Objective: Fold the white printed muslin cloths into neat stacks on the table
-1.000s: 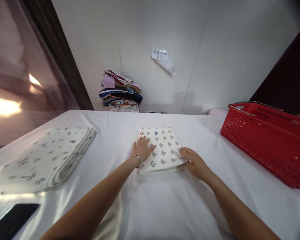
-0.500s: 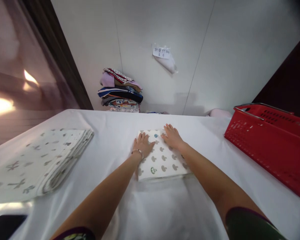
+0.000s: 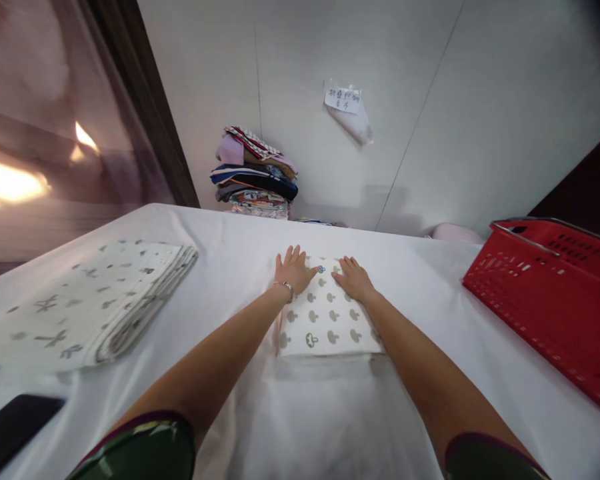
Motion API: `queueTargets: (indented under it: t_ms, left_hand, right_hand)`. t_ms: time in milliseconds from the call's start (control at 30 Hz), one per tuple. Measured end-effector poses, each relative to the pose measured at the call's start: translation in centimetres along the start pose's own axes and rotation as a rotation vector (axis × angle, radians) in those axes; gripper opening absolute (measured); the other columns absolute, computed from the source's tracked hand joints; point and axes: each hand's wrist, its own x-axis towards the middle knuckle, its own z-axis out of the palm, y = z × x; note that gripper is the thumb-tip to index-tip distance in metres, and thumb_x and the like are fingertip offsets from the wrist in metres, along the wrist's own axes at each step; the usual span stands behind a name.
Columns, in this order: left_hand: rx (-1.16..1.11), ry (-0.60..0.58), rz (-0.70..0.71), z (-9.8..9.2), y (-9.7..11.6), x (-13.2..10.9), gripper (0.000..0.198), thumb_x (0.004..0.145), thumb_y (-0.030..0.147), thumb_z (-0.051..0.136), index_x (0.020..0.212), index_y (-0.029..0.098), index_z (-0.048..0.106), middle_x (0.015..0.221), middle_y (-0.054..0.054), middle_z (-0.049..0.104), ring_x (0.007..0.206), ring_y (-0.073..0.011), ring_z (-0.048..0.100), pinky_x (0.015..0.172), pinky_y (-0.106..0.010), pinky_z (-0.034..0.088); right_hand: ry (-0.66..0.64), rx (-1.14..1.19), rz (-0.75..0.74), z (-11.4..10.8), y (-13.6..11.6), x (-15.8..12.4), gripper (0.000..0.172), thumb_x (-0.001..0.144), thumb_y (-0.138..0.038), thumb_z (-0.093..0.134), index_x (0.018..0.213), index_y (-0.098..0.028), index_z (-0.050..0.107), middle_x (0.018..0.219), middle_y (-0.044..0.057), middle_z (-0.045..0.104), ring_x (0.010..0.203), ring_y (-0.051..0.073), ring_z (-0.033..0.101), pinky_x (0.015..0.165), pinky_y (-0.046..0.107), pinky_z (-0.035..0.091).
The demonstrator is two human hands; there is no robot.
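Head view shows both bare hands laid flat with fingers spread, neither gripping anything: the left hand [image 3: 296, 270] over the far left corner of a folded mushroom-print cloth [image 3: 325, 317], the right hand [image 3: 355, 279] at its far right corner. A second ago the right hand was at the cloth's right side nearer the person; half a second ago it was already at the far end, while the left hand has since slid farther up and its fingers now reach past the corner. The red mushroom visible earlier is now covered by that hand; the blue one shows by its thumb. A bracelet [image 3: 286, 288] circles the left wrist. The cloth sits mid-tabletop [image 3: 230, 267], nearer the far edge. Toward the left edge lies a thicker folded plant-print cloth [image 3: 105, 300]; a black, phone-like slab [image 3: 17, 427] near the near left corner is cut off by the frame, as is a red plastic basket [image 3: 545, 300] along the right edge. Beyond the far edge, a fabric stack [image 3: 255, 177] has its base hidden. On the wall, a handwritten paper label [image 3: 343, 100] seems to begin 折叠; the rest is too blurred to read surely.
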Motion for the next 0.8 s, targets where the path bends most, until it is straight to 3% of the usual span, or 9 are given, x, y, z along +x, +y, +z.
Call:
queueTargets:
  t_ms: [167, 367, 500, 600, 700, 800]
  left_hand:
    - [-0.108, -0.117, -0.091, 1.4, -1.9, 0.8, 0.073, 0.080, 0.065, 0.021, 0.140, 0.023, 0.024, 0.150, -0.002, 0.009, 0.137, -0.0271, 0.007, 0.108, -0.050, 0.014]
    - [-0.154, -0.110, -0.085, 1.1, -1.8, 0.6, 0.068, 0.081, 0.061, 0.029, 0.138, 0.023, 0.028, 0.150, -0.004, 0.010, 0.137, -0.0272, 0.007, 0.108, -0.047, 0.015]
    - [-0.273, -0.034, -0.150, -0.1, -1.7, -1.4, 0.064, 0.080, 0.049, 0.043, 0.136, 0.020, 0.029, 0.150, -0.008, 0.010, 0.130, -0.0253, 0.030, 0.103, -0.035, 0.030]
    - [-0.385, 0.010, -0.216, -0.8, -1.9, -4.5, 0.059, 0.077, 0.042, 0.050, 0.130, 0.018, 0.037, 0.142, -0.012, 0.033, 0.117, -0.0247, 0.047, 0.093, -0.033, 0.039]
    - [-0.541, -0.081, -0.324, -1.2, -2.1, -7.8, 0.056, 0.075, 0.038, 0.056, 0.125, 0.016, 0.042, 0.122, -0.013, 0.054, 0.104, -0.0232, 0.056, 0.084, -0.030, 0.044]
    - [-0.680, -0.170, -0.391, -1.3, -1.9, -10.3, 0.065, 0.072, 0.039, 0.060, 0.128, 0.014, 0.037, 0.116, -0.013, 0.058, 0.099, -0.0226, 0.058, 0.079, -0.028, 0.046]
  right_hand:
    - [0.004, 0.014, -0.018, 0.1, 0.1, 0.2, 0.062, 0.088, -0.052, 0.027, 0.139, -0.016, 0.024, 0.149, 0.008, 0.016, 0.136, 0.024, 0.007, 0.106, 0.042, 0.016]
    - [-0.010, 0.255, 0.045, -1.3, -0.2, -1.0, 0.062, 0.084, -0.045, 0.041, 0.137, -0.014, 0.032, 0.149, 0.009, 0.014, 0.137, 0.023, 0.007, 0.109, 0.039, 0.014]
    - [0.059, 0.551, 0.174, -1.5, 1.1, -5.4, 0.064, 0.079, -0.044, 0.050, 0.136, -0.019, 0.036, 0.148, 0.007, 0.016, 0.135, 0.023, 0.018, 0.110, 0.038, 0.017]
    - [0.079, 0.805, 0.282, -0.8, 2.3, -10.2, 0.067, 0.075, -0.043, 0.057, 0.135, -0.021, 0.037, 0.140, 0.007, 0.037, 0.126, 0.023, 0.037, 0.105, 0.038, 0.029]
    - [0.055, 1.041, 0.341, -0.4, 2.6, -14.6, 0.074, 0.071, -0.044, 0.063, 0.136, -0.021, 0.035, 0.132, 0.006, 0.048, 0.116, 0.022, 0.049, 0.098, 0.035, 0.039]
    - [0.081, 1.130, 0.381, -0.7, 1.9, -17.5, 0.077, 0.069, -0.044, 0.067, 0.136, -0.021, 0.036, 0.135, 0.006, 0.044, 0.117, 0.021, 0.047, 0.096, 0.031, 0.041]
